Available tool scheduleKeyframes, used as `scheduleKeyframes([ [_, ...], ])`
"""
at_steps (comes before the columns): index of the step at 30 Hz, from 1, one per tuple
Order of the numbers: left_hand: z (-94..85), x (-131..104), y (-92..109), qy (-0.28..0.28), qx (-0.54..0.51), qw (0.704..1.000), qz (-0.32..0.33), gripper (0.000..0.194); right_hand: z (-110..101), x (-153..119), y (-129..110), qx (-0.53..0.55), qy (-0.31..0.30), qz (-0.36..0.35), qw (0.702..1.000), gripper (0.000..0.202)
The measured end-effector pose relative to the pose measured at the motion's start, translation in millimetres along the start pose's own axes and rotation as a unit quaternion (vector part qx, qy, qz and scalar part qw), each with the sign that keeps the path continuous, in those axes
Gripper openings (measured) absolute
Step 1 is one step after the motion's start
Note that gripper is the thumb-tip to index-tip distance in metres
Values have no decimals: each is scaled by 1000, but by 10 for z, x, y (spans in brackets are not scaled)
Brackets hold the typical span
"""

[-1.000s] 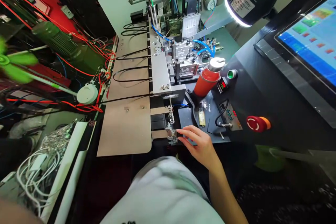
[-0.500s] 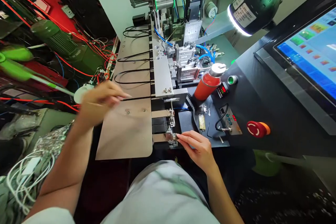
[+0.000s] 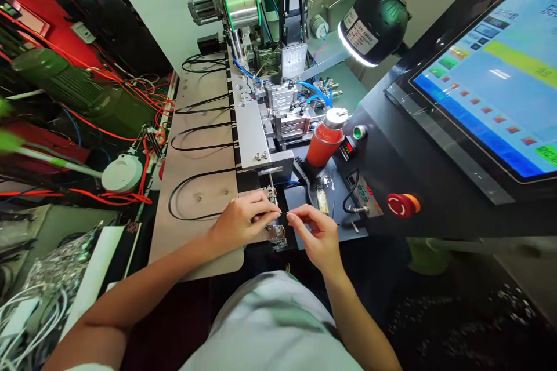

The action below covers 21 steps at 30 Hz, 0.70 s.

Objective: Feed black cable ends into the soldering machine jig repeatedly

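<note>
Over the front of the machine's rail, my left hand [image 3: 248,217] is closed in a pinch, its fingertips near a small metal clamp [image 3: 277,234]. Facing it from the right, my right hand [image 3: 319,237] also pinches, thumb and forefinger together, with a narrow gap between the two hands. Something thin and dark seems to show at the fingertips, too small to make out. A looped black cable [image 3: 170,200] lies on the beige plate [image 3: 174,243], one end running to the rail and the other toward my left hand.
An orange bottle [image 3: 324,145], a brush [image 3: 304,174] and a red stop button [image 3: 401,205] are at the right, below a touch screen [image 3: 491,87]. A black lamp [image 3: 376,26] overhangs the machine. More looped cables [image 3: 200,110] lie farther back.
My left hand has come right from the plate's left side to the rail. My right hand has lifted slightly off the clamp. Another looped cable now lies on the front plate. The view has shifted.
</note>
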<state>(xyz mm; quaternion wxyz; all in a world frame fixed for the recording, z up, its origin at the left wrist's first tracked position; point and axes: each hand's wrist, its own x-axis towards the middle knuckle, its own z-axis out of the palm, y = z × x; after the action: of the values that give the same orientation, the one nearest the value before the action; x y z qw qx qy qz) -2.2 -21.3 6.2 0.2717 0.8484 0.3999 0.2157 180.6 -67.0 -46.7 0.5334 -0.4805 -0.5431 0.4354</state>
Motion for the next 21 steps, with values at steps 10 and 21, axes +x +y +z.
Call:
scheduleKeyframes([
  [10,127,27,183,25,-267,957,-115,32,330,74,1,-69,196,-223,952,13],
  [21,-64,156,-55,68,-20,988,-138,27,84,114,52,-105,114,-78,985,24],
])
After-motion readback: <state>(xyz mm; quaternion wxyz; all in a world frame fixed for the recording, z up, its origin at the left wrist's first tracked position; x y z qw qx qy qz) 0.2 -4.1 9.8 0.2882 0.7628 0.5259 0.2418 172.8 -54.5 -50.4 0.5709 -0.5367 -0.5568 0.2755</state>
